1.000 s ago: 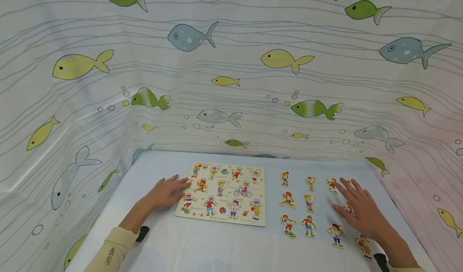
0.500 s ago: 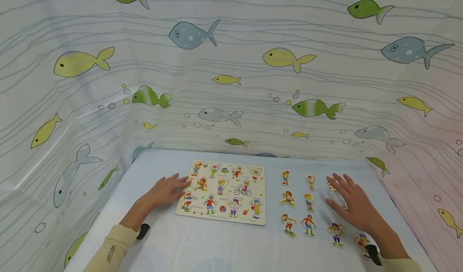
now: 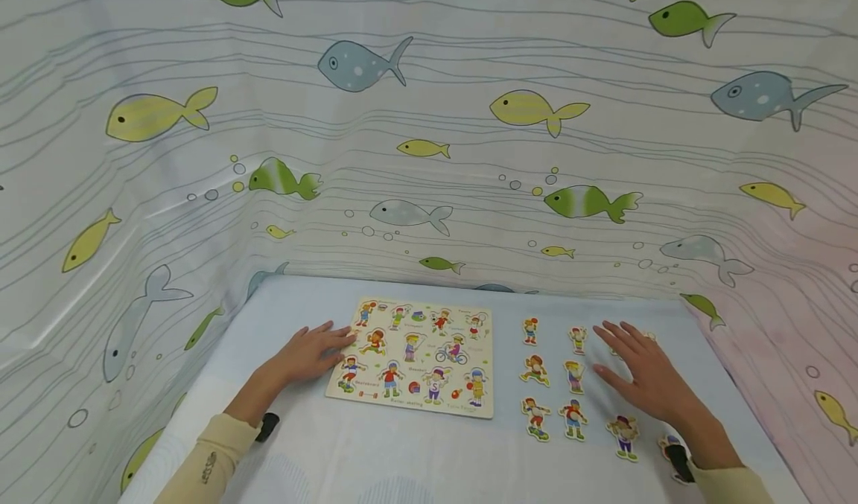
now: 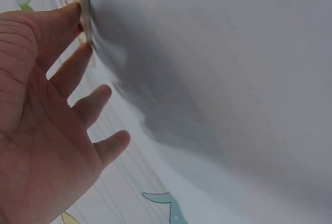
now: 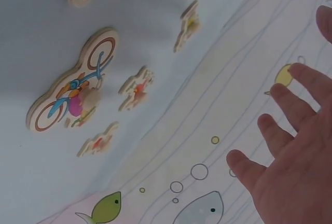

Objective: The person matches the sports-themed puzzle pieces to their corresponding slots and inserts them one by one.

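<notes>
A cream wooden puzzle board (image 3: pixel 462 377) printed with children playing sports lies left of centre on the table. My left hand (image 3: pixel 302 355) is at its left side, fingers extended, with thumb and index fingertips right at the board's edge (image 4: pixel 84 6) in the left wrist view. Over the right-hand loose pieces hovers my right hand (image 3: pixel 643 381), fingers spread and holding nothing. It hides some pieces in the head view; the right wrist view shows a cyclist piece (image 5: pixel 75 107) beneath. Left of this hand are a runner piece (image 3: pixel 535 370) and a roller-skater piece (image 3: pixel 573 419).
Near the right wrist are a piece with a purple cap (image 3: pixel 623 437) and another piece (image 3: pixel 672 455) partly behind a black wrist strap. A pale blue-white cloth (image 3: pixel 375 459) covers the table. Fish-patterned curtain (image 3: pixel 429 184) walls enclose the back and both sides.
My right hand has shifted left over the loose pieces, closer to their middle column. The left hand has stayed at the board's edge.
</notes>
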`<state>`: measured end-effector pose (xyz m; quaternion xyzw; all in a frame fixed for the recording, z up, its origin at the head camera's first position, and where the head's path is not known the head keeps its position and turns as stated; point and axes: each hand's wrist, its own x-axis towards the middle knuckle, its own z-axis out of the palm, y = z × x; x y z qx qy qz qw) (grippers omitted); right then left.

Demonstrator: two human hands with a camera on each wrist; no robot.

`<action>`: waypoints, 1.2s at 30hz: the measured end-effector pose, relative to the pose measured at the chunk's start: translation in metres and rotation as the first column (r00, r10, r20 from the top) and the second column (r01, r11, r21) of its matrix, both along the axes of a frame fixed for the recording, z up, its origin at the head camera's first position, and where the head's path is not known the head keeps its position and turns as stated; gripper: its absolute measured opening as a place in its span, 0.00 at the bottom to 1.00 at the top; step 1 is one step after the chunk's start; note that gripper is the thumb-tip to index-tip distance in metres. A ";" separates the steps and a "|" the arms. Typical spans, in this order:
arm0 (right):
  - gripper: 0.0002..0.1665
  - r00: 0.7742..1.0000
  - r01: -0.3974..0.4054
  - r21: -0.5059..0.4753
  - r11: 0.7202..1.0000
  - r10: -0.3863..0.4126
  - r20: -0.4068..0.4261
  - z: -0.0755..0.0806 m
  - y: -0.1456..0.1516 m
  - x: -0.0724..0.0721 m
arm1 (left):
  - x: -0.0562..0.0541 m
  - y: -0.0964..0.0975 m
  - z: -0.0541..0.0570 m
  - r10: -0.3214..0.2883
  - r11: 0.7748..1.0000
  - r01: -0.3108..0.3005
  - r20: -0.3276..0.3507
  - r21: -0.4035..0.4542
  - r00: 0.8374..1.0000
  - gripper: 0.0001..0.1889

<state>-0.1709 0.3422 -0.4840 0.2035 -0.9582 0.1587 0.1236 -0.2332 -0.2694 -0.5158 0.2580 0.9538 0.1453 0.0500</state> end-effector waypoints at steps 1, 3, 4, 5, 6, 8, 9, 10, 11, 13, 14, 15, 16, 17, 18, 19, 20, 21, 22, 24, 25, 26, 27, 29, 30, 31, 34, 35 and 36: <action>0.44 1.000 0.002 0.004 1.000 -0.002 0.002 0.001 -0.001 -0.001 | 0.000 0.000 0.000 0.003 1.000 -0.003 0.001 0.000 1.000 0.24; 0.43 1.000 0.005 0.009 1.000 -0.005 0.007 0.003 -0.005 -0.003 | 0.001 0.001 0.000 0.003 1.000 -0.003 -0.004 0.000 1.000 0.24; 0.42 1.000 0.006 0.010 1.000 -0.006 0.012 0.004 -0.006 -0.005 | 0.001 0.001 0.000 0.007 1.000 -0.007 -0.002 0.002 1.000 0.24; 0.42 1.000 0.007 0.012 1.000 -0.008 0.015 0.005 -0.008 -0.006 | 0.001 0.001 0.001 0.006 1.000 -0.006 -0.004 0.004 1.000 0.24; 0.41 1.000 0.007 0.015 1.000 -0.007 0.018 0.005 -0.009 -0.007 | 0.001 0.001 0.000 0.007 1.000 -0.007 -0.003 0.003 1.000 0.23; 0.40 1.000 0.004 0.020 1.000 -0.005 0.028 0.007 -0.011 -0.010 | 0.002 0.001 0.001 0.002 1.000 -0.002 -0.010 -0.002 1.000 0.23; 0.40 0.999 0.001 0.018 1.000 -0.002 0.035 0.007 -0.012 -0.012 | 0.002 0.001 0.001 0.007 1.000 -0.007 -0.004 0.000 1.000 0.23; 0.39 0.999 0.000 0.013 1.000 -0.001 0.039 0.008 -0.012 -0.013 | 0.002 0.002 0.001 0.009 1.000 -0.009 0.000 -0.002 1.000 0.23; 0.39 0.999 -0.003 0.010 1.000 0.002 0.040 0.008 -0.013 -0.014 | 0.002 0.002 0.002 0.011 1.000 -0.011 0.002 -0.005 1.000 0.23; 0.39 0.999 -0.009 0.002 1.000 0.009 0.037 0.010 -0.014 -0.017 | 0.003 0.002 0.003 0.009 1.000 -0.009 -0.003 -0.016 1.000 0.23; 0.39 0.999 -0.012 -0.005 1.000 0.012 0.031 0.010 -0.015 -0.018 | 0.003 0.002 0.003 0.012 1.000 -0.012 0.000 -0.018 1.000 0.23; 0.39 1.000 -0.015 -0.012 1.000 0.016 0.027 0.011 -0.016 -0.019 | 0.003 0.002 0.003 0.016 1.000 -0.016 0.002 -0.018 1.000 0.23; 0.39 1.000 -0.019 -0.017 1.000 0.019 0.021 0.011 -0.017 -0.021 | 0.003 0.003 0.004 0.017 1.000 -0.017 0.000 -0.020 1.000 0.23; 0.39 1.000 -0.022 -0.021 1.000 0.023 0.018 0.011 -0.018 -0.022 | 0.003 0.003 0.004 0.015 1.000 -0.015 -0.004 -0.023 1.000 0.23; 0.39 1.000 -0.026 -0.022 0.999 0.027 0.014 0.011 -0.019 -0.024 | 0.003 0.003 0.004 0.015 1.000 -0.015 -0.008 -0.022 1.000 0.23; 0.39 0.999 -0.030 -0.031 0.999 0.031 0.020 0.011 -0.020 -0.025 | 0.003 0.004 0.005 0.015 1.000 -0.015 -0.008 -0.019 1.000 0.23; 0.38 0.999 -0.033 -0.032 0.999 0.034 0.024 0.011 -0.021 -0.026 | 0.003 0.004 0.005 0.018 1.000 -0.018 -0.003 -0.014 1.000 0.23; 0.38 0.999 -0.036 -0.032 0.999 0.037 0.032 0.010 -0.022 -0.027 | 0.003 0.004 0.005 0.018 1.000 -0.018 -0.002 -0.011 1.000 0.23; 0.38 0.999 -0.041 -0.030 0.999 0.042 0.033 0.010 -0.022 -0.028 | 0.004 0.004 0.004 0.015 1.000 -0.015 0.000 -0.009 1.000 0.23; 0.38 0.998 -0.053 -0.028 0.998 0.054 0.037 0.008 -0.024 -0.029 | 0.004 0.004 0.003 0.013 1.000 -0.013 0.004 -0.002 1.000 0.23; 0.37 0.997 -0.058 -0.030 0.998 0.059 0.042 0.008 -0.024 -0.029 | 0.004 0.004 0.003 0.011 1.000 -0.011 0.005 -0.002 1.000 0.23; 0.37 0.997 -0.062 -0.028 0.998 0.064 0.039 0.007 -0.025 -0.030 | 0.004 0.004 0.002 0.008 1.000 -0.008 0.003 -0.004 1.000 0.23; 0.37 0.997 -0.065 -0.029 0.997 0.066 0.037 0.007 -0.025 -0.030 | 0.004 0.004 0.002 0.008 1.000 -0.008 0.003 -0.006 1.000 0.23; 0.37 0.997 -0.067 -0.034 0.997 0.068 0.043 0.007 -0.027 -0.031 | 0.005 0.003 0.001 0.010 1.000 -0.010 0.003 -0.013 1.000 0.23; 0.37 0.997 -0.068 -0.037 0.997 0.070 0.045 0.006 -0.027 -0.031 | 0.005 0.003 0.001 0.010 1.000 -0.010 0.003 -0.016 1.000 0.23; 0.37 0.996 -0.070 -0.044 0.997 0.072 0.046 0.006 -0.028 -0.032 | 0.005 0.003 0.001 0.010 1.000 -0.010 0.000 -0.021 1.000 0.23; 0.37 0.995 -0.076 -0.061 0.995 0.080 0.055 0.005 -0.031 -0.034 | 0.005 0.002 0.001 0.016 1.000 -0.016 -0.006 -0.023 1.000 0.24; 0.37 0.995 -0.081 -0.066 0.995 0.084 0.055 0.004 -0.032 -0.035 | 0.005 0.002 0.001 0.015 1.000 -0.015 -0.012 -0.021 1.000 0.23; 0.36 0.995 -0.084 -0.072 0.994 0.088 0.055 0.004 -0.033 -0.036 | 0.004 0.002 0.001 0.013 1.000 -0.013 -0.018 -0.020 1.000 0.23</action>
